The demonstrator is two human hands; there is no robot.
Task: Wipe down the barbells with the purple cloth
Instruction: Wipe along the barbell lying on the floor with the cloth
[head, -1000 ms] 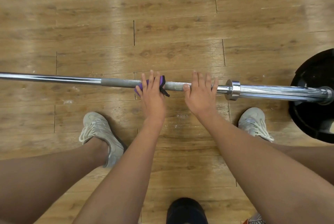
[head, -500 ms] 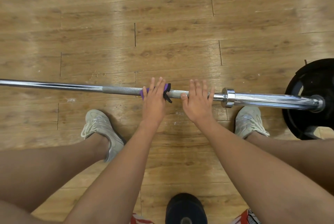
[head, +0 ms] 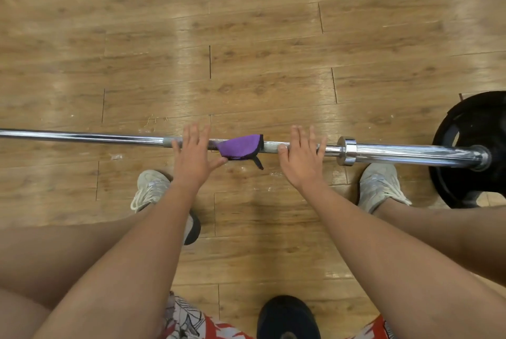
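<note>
A chrome barbell (head: 95,138) lies across the wooden floor from left to right. The purple cloth (head: 241,147) with a black edge is draped over the bar's grey knurled part, between my two hands. My left hand (head: 193,155) lies flat over the bar just left of the cloth, fingers straight, its thumb touching the cloth's lower corner. My right hand (head: 302,158) rests on the bar right of the cloth, fingers straight over the top, thumb against the bar.
A black weight plate (head: 471,130) sits on the bar's right sleeve (head: 410,153) past the collar (head: 347,151). My two pale sneakers (head: 153,188) stand just behind the bar. A dark round object (head: 287,314) lies at the bottom edge.
My left hand has slid left off the cloth, which now lies uncovered on the bar. My right hand has stayed in place on the bar.
</note>
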